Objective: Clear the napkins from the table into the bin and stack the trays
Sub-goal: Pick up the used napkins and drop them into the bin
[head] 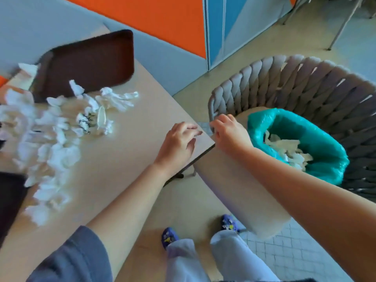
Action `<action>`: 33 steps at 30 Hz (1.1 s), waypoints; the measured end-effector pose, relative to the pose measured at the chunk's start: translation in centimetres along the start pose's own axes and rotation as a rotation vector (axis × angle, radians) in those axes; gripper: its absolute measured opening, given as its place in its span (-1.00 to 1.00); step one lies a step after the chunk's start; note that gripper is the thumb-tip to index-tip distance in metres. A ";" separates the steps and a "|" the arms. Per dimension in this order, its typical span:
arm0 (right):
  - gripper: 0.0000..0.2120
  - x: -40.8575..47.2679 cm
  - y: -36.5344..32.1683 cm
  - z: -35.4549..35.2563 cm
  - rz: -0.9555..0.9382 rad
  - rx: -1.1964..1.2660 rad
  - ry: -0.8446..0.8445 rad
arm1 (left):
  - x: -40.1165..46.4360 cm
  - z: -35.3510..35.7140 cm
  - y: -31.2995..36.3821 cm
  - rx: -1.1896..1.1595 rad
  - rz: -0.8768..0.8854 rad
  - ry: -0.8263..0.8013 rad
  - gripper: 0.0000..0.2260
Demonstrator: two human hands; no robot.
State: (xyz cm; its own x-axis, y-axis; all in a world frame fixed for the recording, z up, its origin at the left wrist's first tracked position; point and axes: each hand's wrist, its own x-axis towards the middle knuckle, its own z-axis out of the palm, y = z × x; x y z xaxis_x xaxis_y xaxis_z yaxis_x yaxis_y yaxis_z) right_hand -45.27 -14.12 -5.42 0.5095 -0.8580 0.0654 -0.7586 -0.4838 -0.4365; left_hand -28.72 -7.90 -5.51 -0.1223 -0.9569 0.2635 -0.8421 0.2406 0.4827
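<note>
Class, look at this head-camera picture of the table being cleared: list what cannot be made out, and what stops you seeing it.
- Second tray: cut off by the left edge of the head view; only a dark corner shows.
- Napkins at left: motion blur; no count possible.
- Print on one wrapper: too small and blurred to read.
- Bin depth: teal liner and napkins hide the bottom.
- Right hand fingertips: hidden behind the woven chair rim.

Head view, the only view: worn on the person's head, looking forward and steeply down, wide-angle with bent edges. Landmark: beige rectangular tabletop (114, 159), close below, running left from its near corner at frame centre. Right of that corner, a teal-lined bin (325, 139); beneath it, the wearer's legs. Image blurred at left.
</note>
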 end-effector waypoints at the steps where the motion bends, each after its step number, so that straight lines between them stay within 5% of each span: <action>1: -0.70 0.8 -2.1 0.7 -0.034 0.009 -0.003 | -1.3 -1.5 -1.3 0.021 -0.034 0.013 -0.77; 18: -0.66 3.8 -31.4 13.6 -0.373 0.097 -0.224 | -23.4 -18.8 -17.8 0.234 -0.414 0.173 -0.77; 25: -0.55 2.6 -38.0 17.7 -0.561 0.125 -0.395 | -30.1 -21.6 -20.7 0.243 -0.578 0.196 -0.67; 33: -0.48 2.3 -39.9 21.9 -0.614 -0.020 -0.595 | -33.4 -21.2 -22.5 0.133 -0.560 0.056 -0.69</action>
State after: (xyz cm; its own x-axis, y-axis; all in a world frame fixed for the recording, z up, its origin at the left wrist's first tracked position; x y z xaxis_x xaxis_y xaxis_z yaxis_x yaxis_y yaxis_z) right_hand -4.89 6.96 -7.55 0.9567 -0.2123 -0.1993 -0.2827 -0.8409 -0.4614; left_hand 5.43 22.08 -7.50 0.3859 -0.9215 0.0437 -0.8297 -0.3260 0.4532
